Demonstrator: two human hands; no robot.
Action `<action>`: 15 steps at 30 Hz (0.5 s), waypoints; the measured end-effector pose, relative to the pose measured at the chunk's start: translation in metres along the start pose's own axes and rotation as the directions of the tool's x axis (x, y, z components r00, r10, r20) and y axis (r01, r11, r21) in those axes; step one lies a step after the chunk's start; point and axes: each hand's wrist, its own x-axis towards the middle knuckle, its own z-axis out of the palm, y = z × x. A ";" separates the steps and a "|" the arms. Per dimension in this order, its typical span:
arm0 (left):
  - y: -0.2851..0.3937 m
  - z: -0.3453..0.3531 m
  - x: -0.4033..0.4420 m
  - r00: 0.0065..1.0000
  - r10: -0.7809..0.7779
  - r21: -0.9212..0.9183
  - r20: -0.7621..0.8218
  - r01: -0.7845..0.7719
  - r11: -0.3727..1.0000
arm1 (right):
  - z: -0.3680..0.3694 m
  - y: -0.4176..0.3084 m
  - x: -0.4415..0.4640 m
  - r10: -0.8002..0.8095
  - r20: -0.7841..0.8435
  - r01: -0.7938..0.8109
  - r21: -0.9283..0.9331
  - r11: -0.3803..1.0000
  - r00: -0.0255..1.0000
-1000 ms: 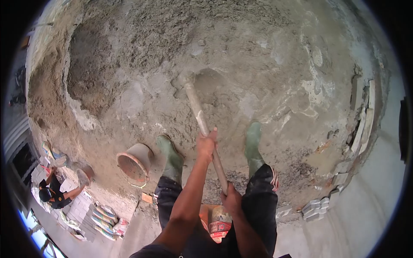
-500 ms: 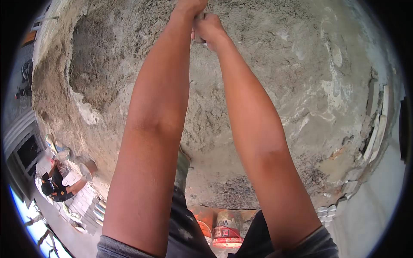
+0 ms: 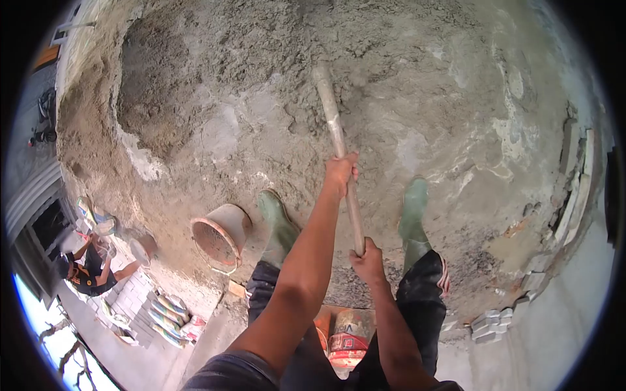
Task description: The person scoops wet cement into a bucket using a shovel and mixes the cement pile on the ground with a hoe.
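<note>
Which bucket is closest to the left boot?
The grey bucket, just left of the left boot. Another bucket is farther left, near the co-worker; the reddish buckets show between the legs.

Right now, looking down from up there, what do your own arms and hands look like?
These are human arms, with no cables or machine parts showing. The fingers of the left hand and right hand wear no gloves, and both forearms are uncovered. A short, dark grey sleeve ends above the left elbow.
</note>
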 end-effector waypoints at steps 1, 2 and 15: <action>-0.022 -0.008 -0.014 0.997 -0.063 0.042 -0.034 0.065 0.997 | 0.003 0.027 -0.007 -0.009 0.014 0.010 -0.071 0.997 1.000; -0.039 -0.015 -0.034 0.998 -0.049 0.018 -0.035 0.050 0.999 | 0.011 0.051 -0.027 -0.004 0.011 0.005 -0.093 0.996 1.000; 0.324 -0.037 -0.029 -0.087 0.990 0.625 0.108 -0.769 -0.136 | 0.028 -0.365 0.254 -0.753 -0.190 0.777 0.156 0.610 0.630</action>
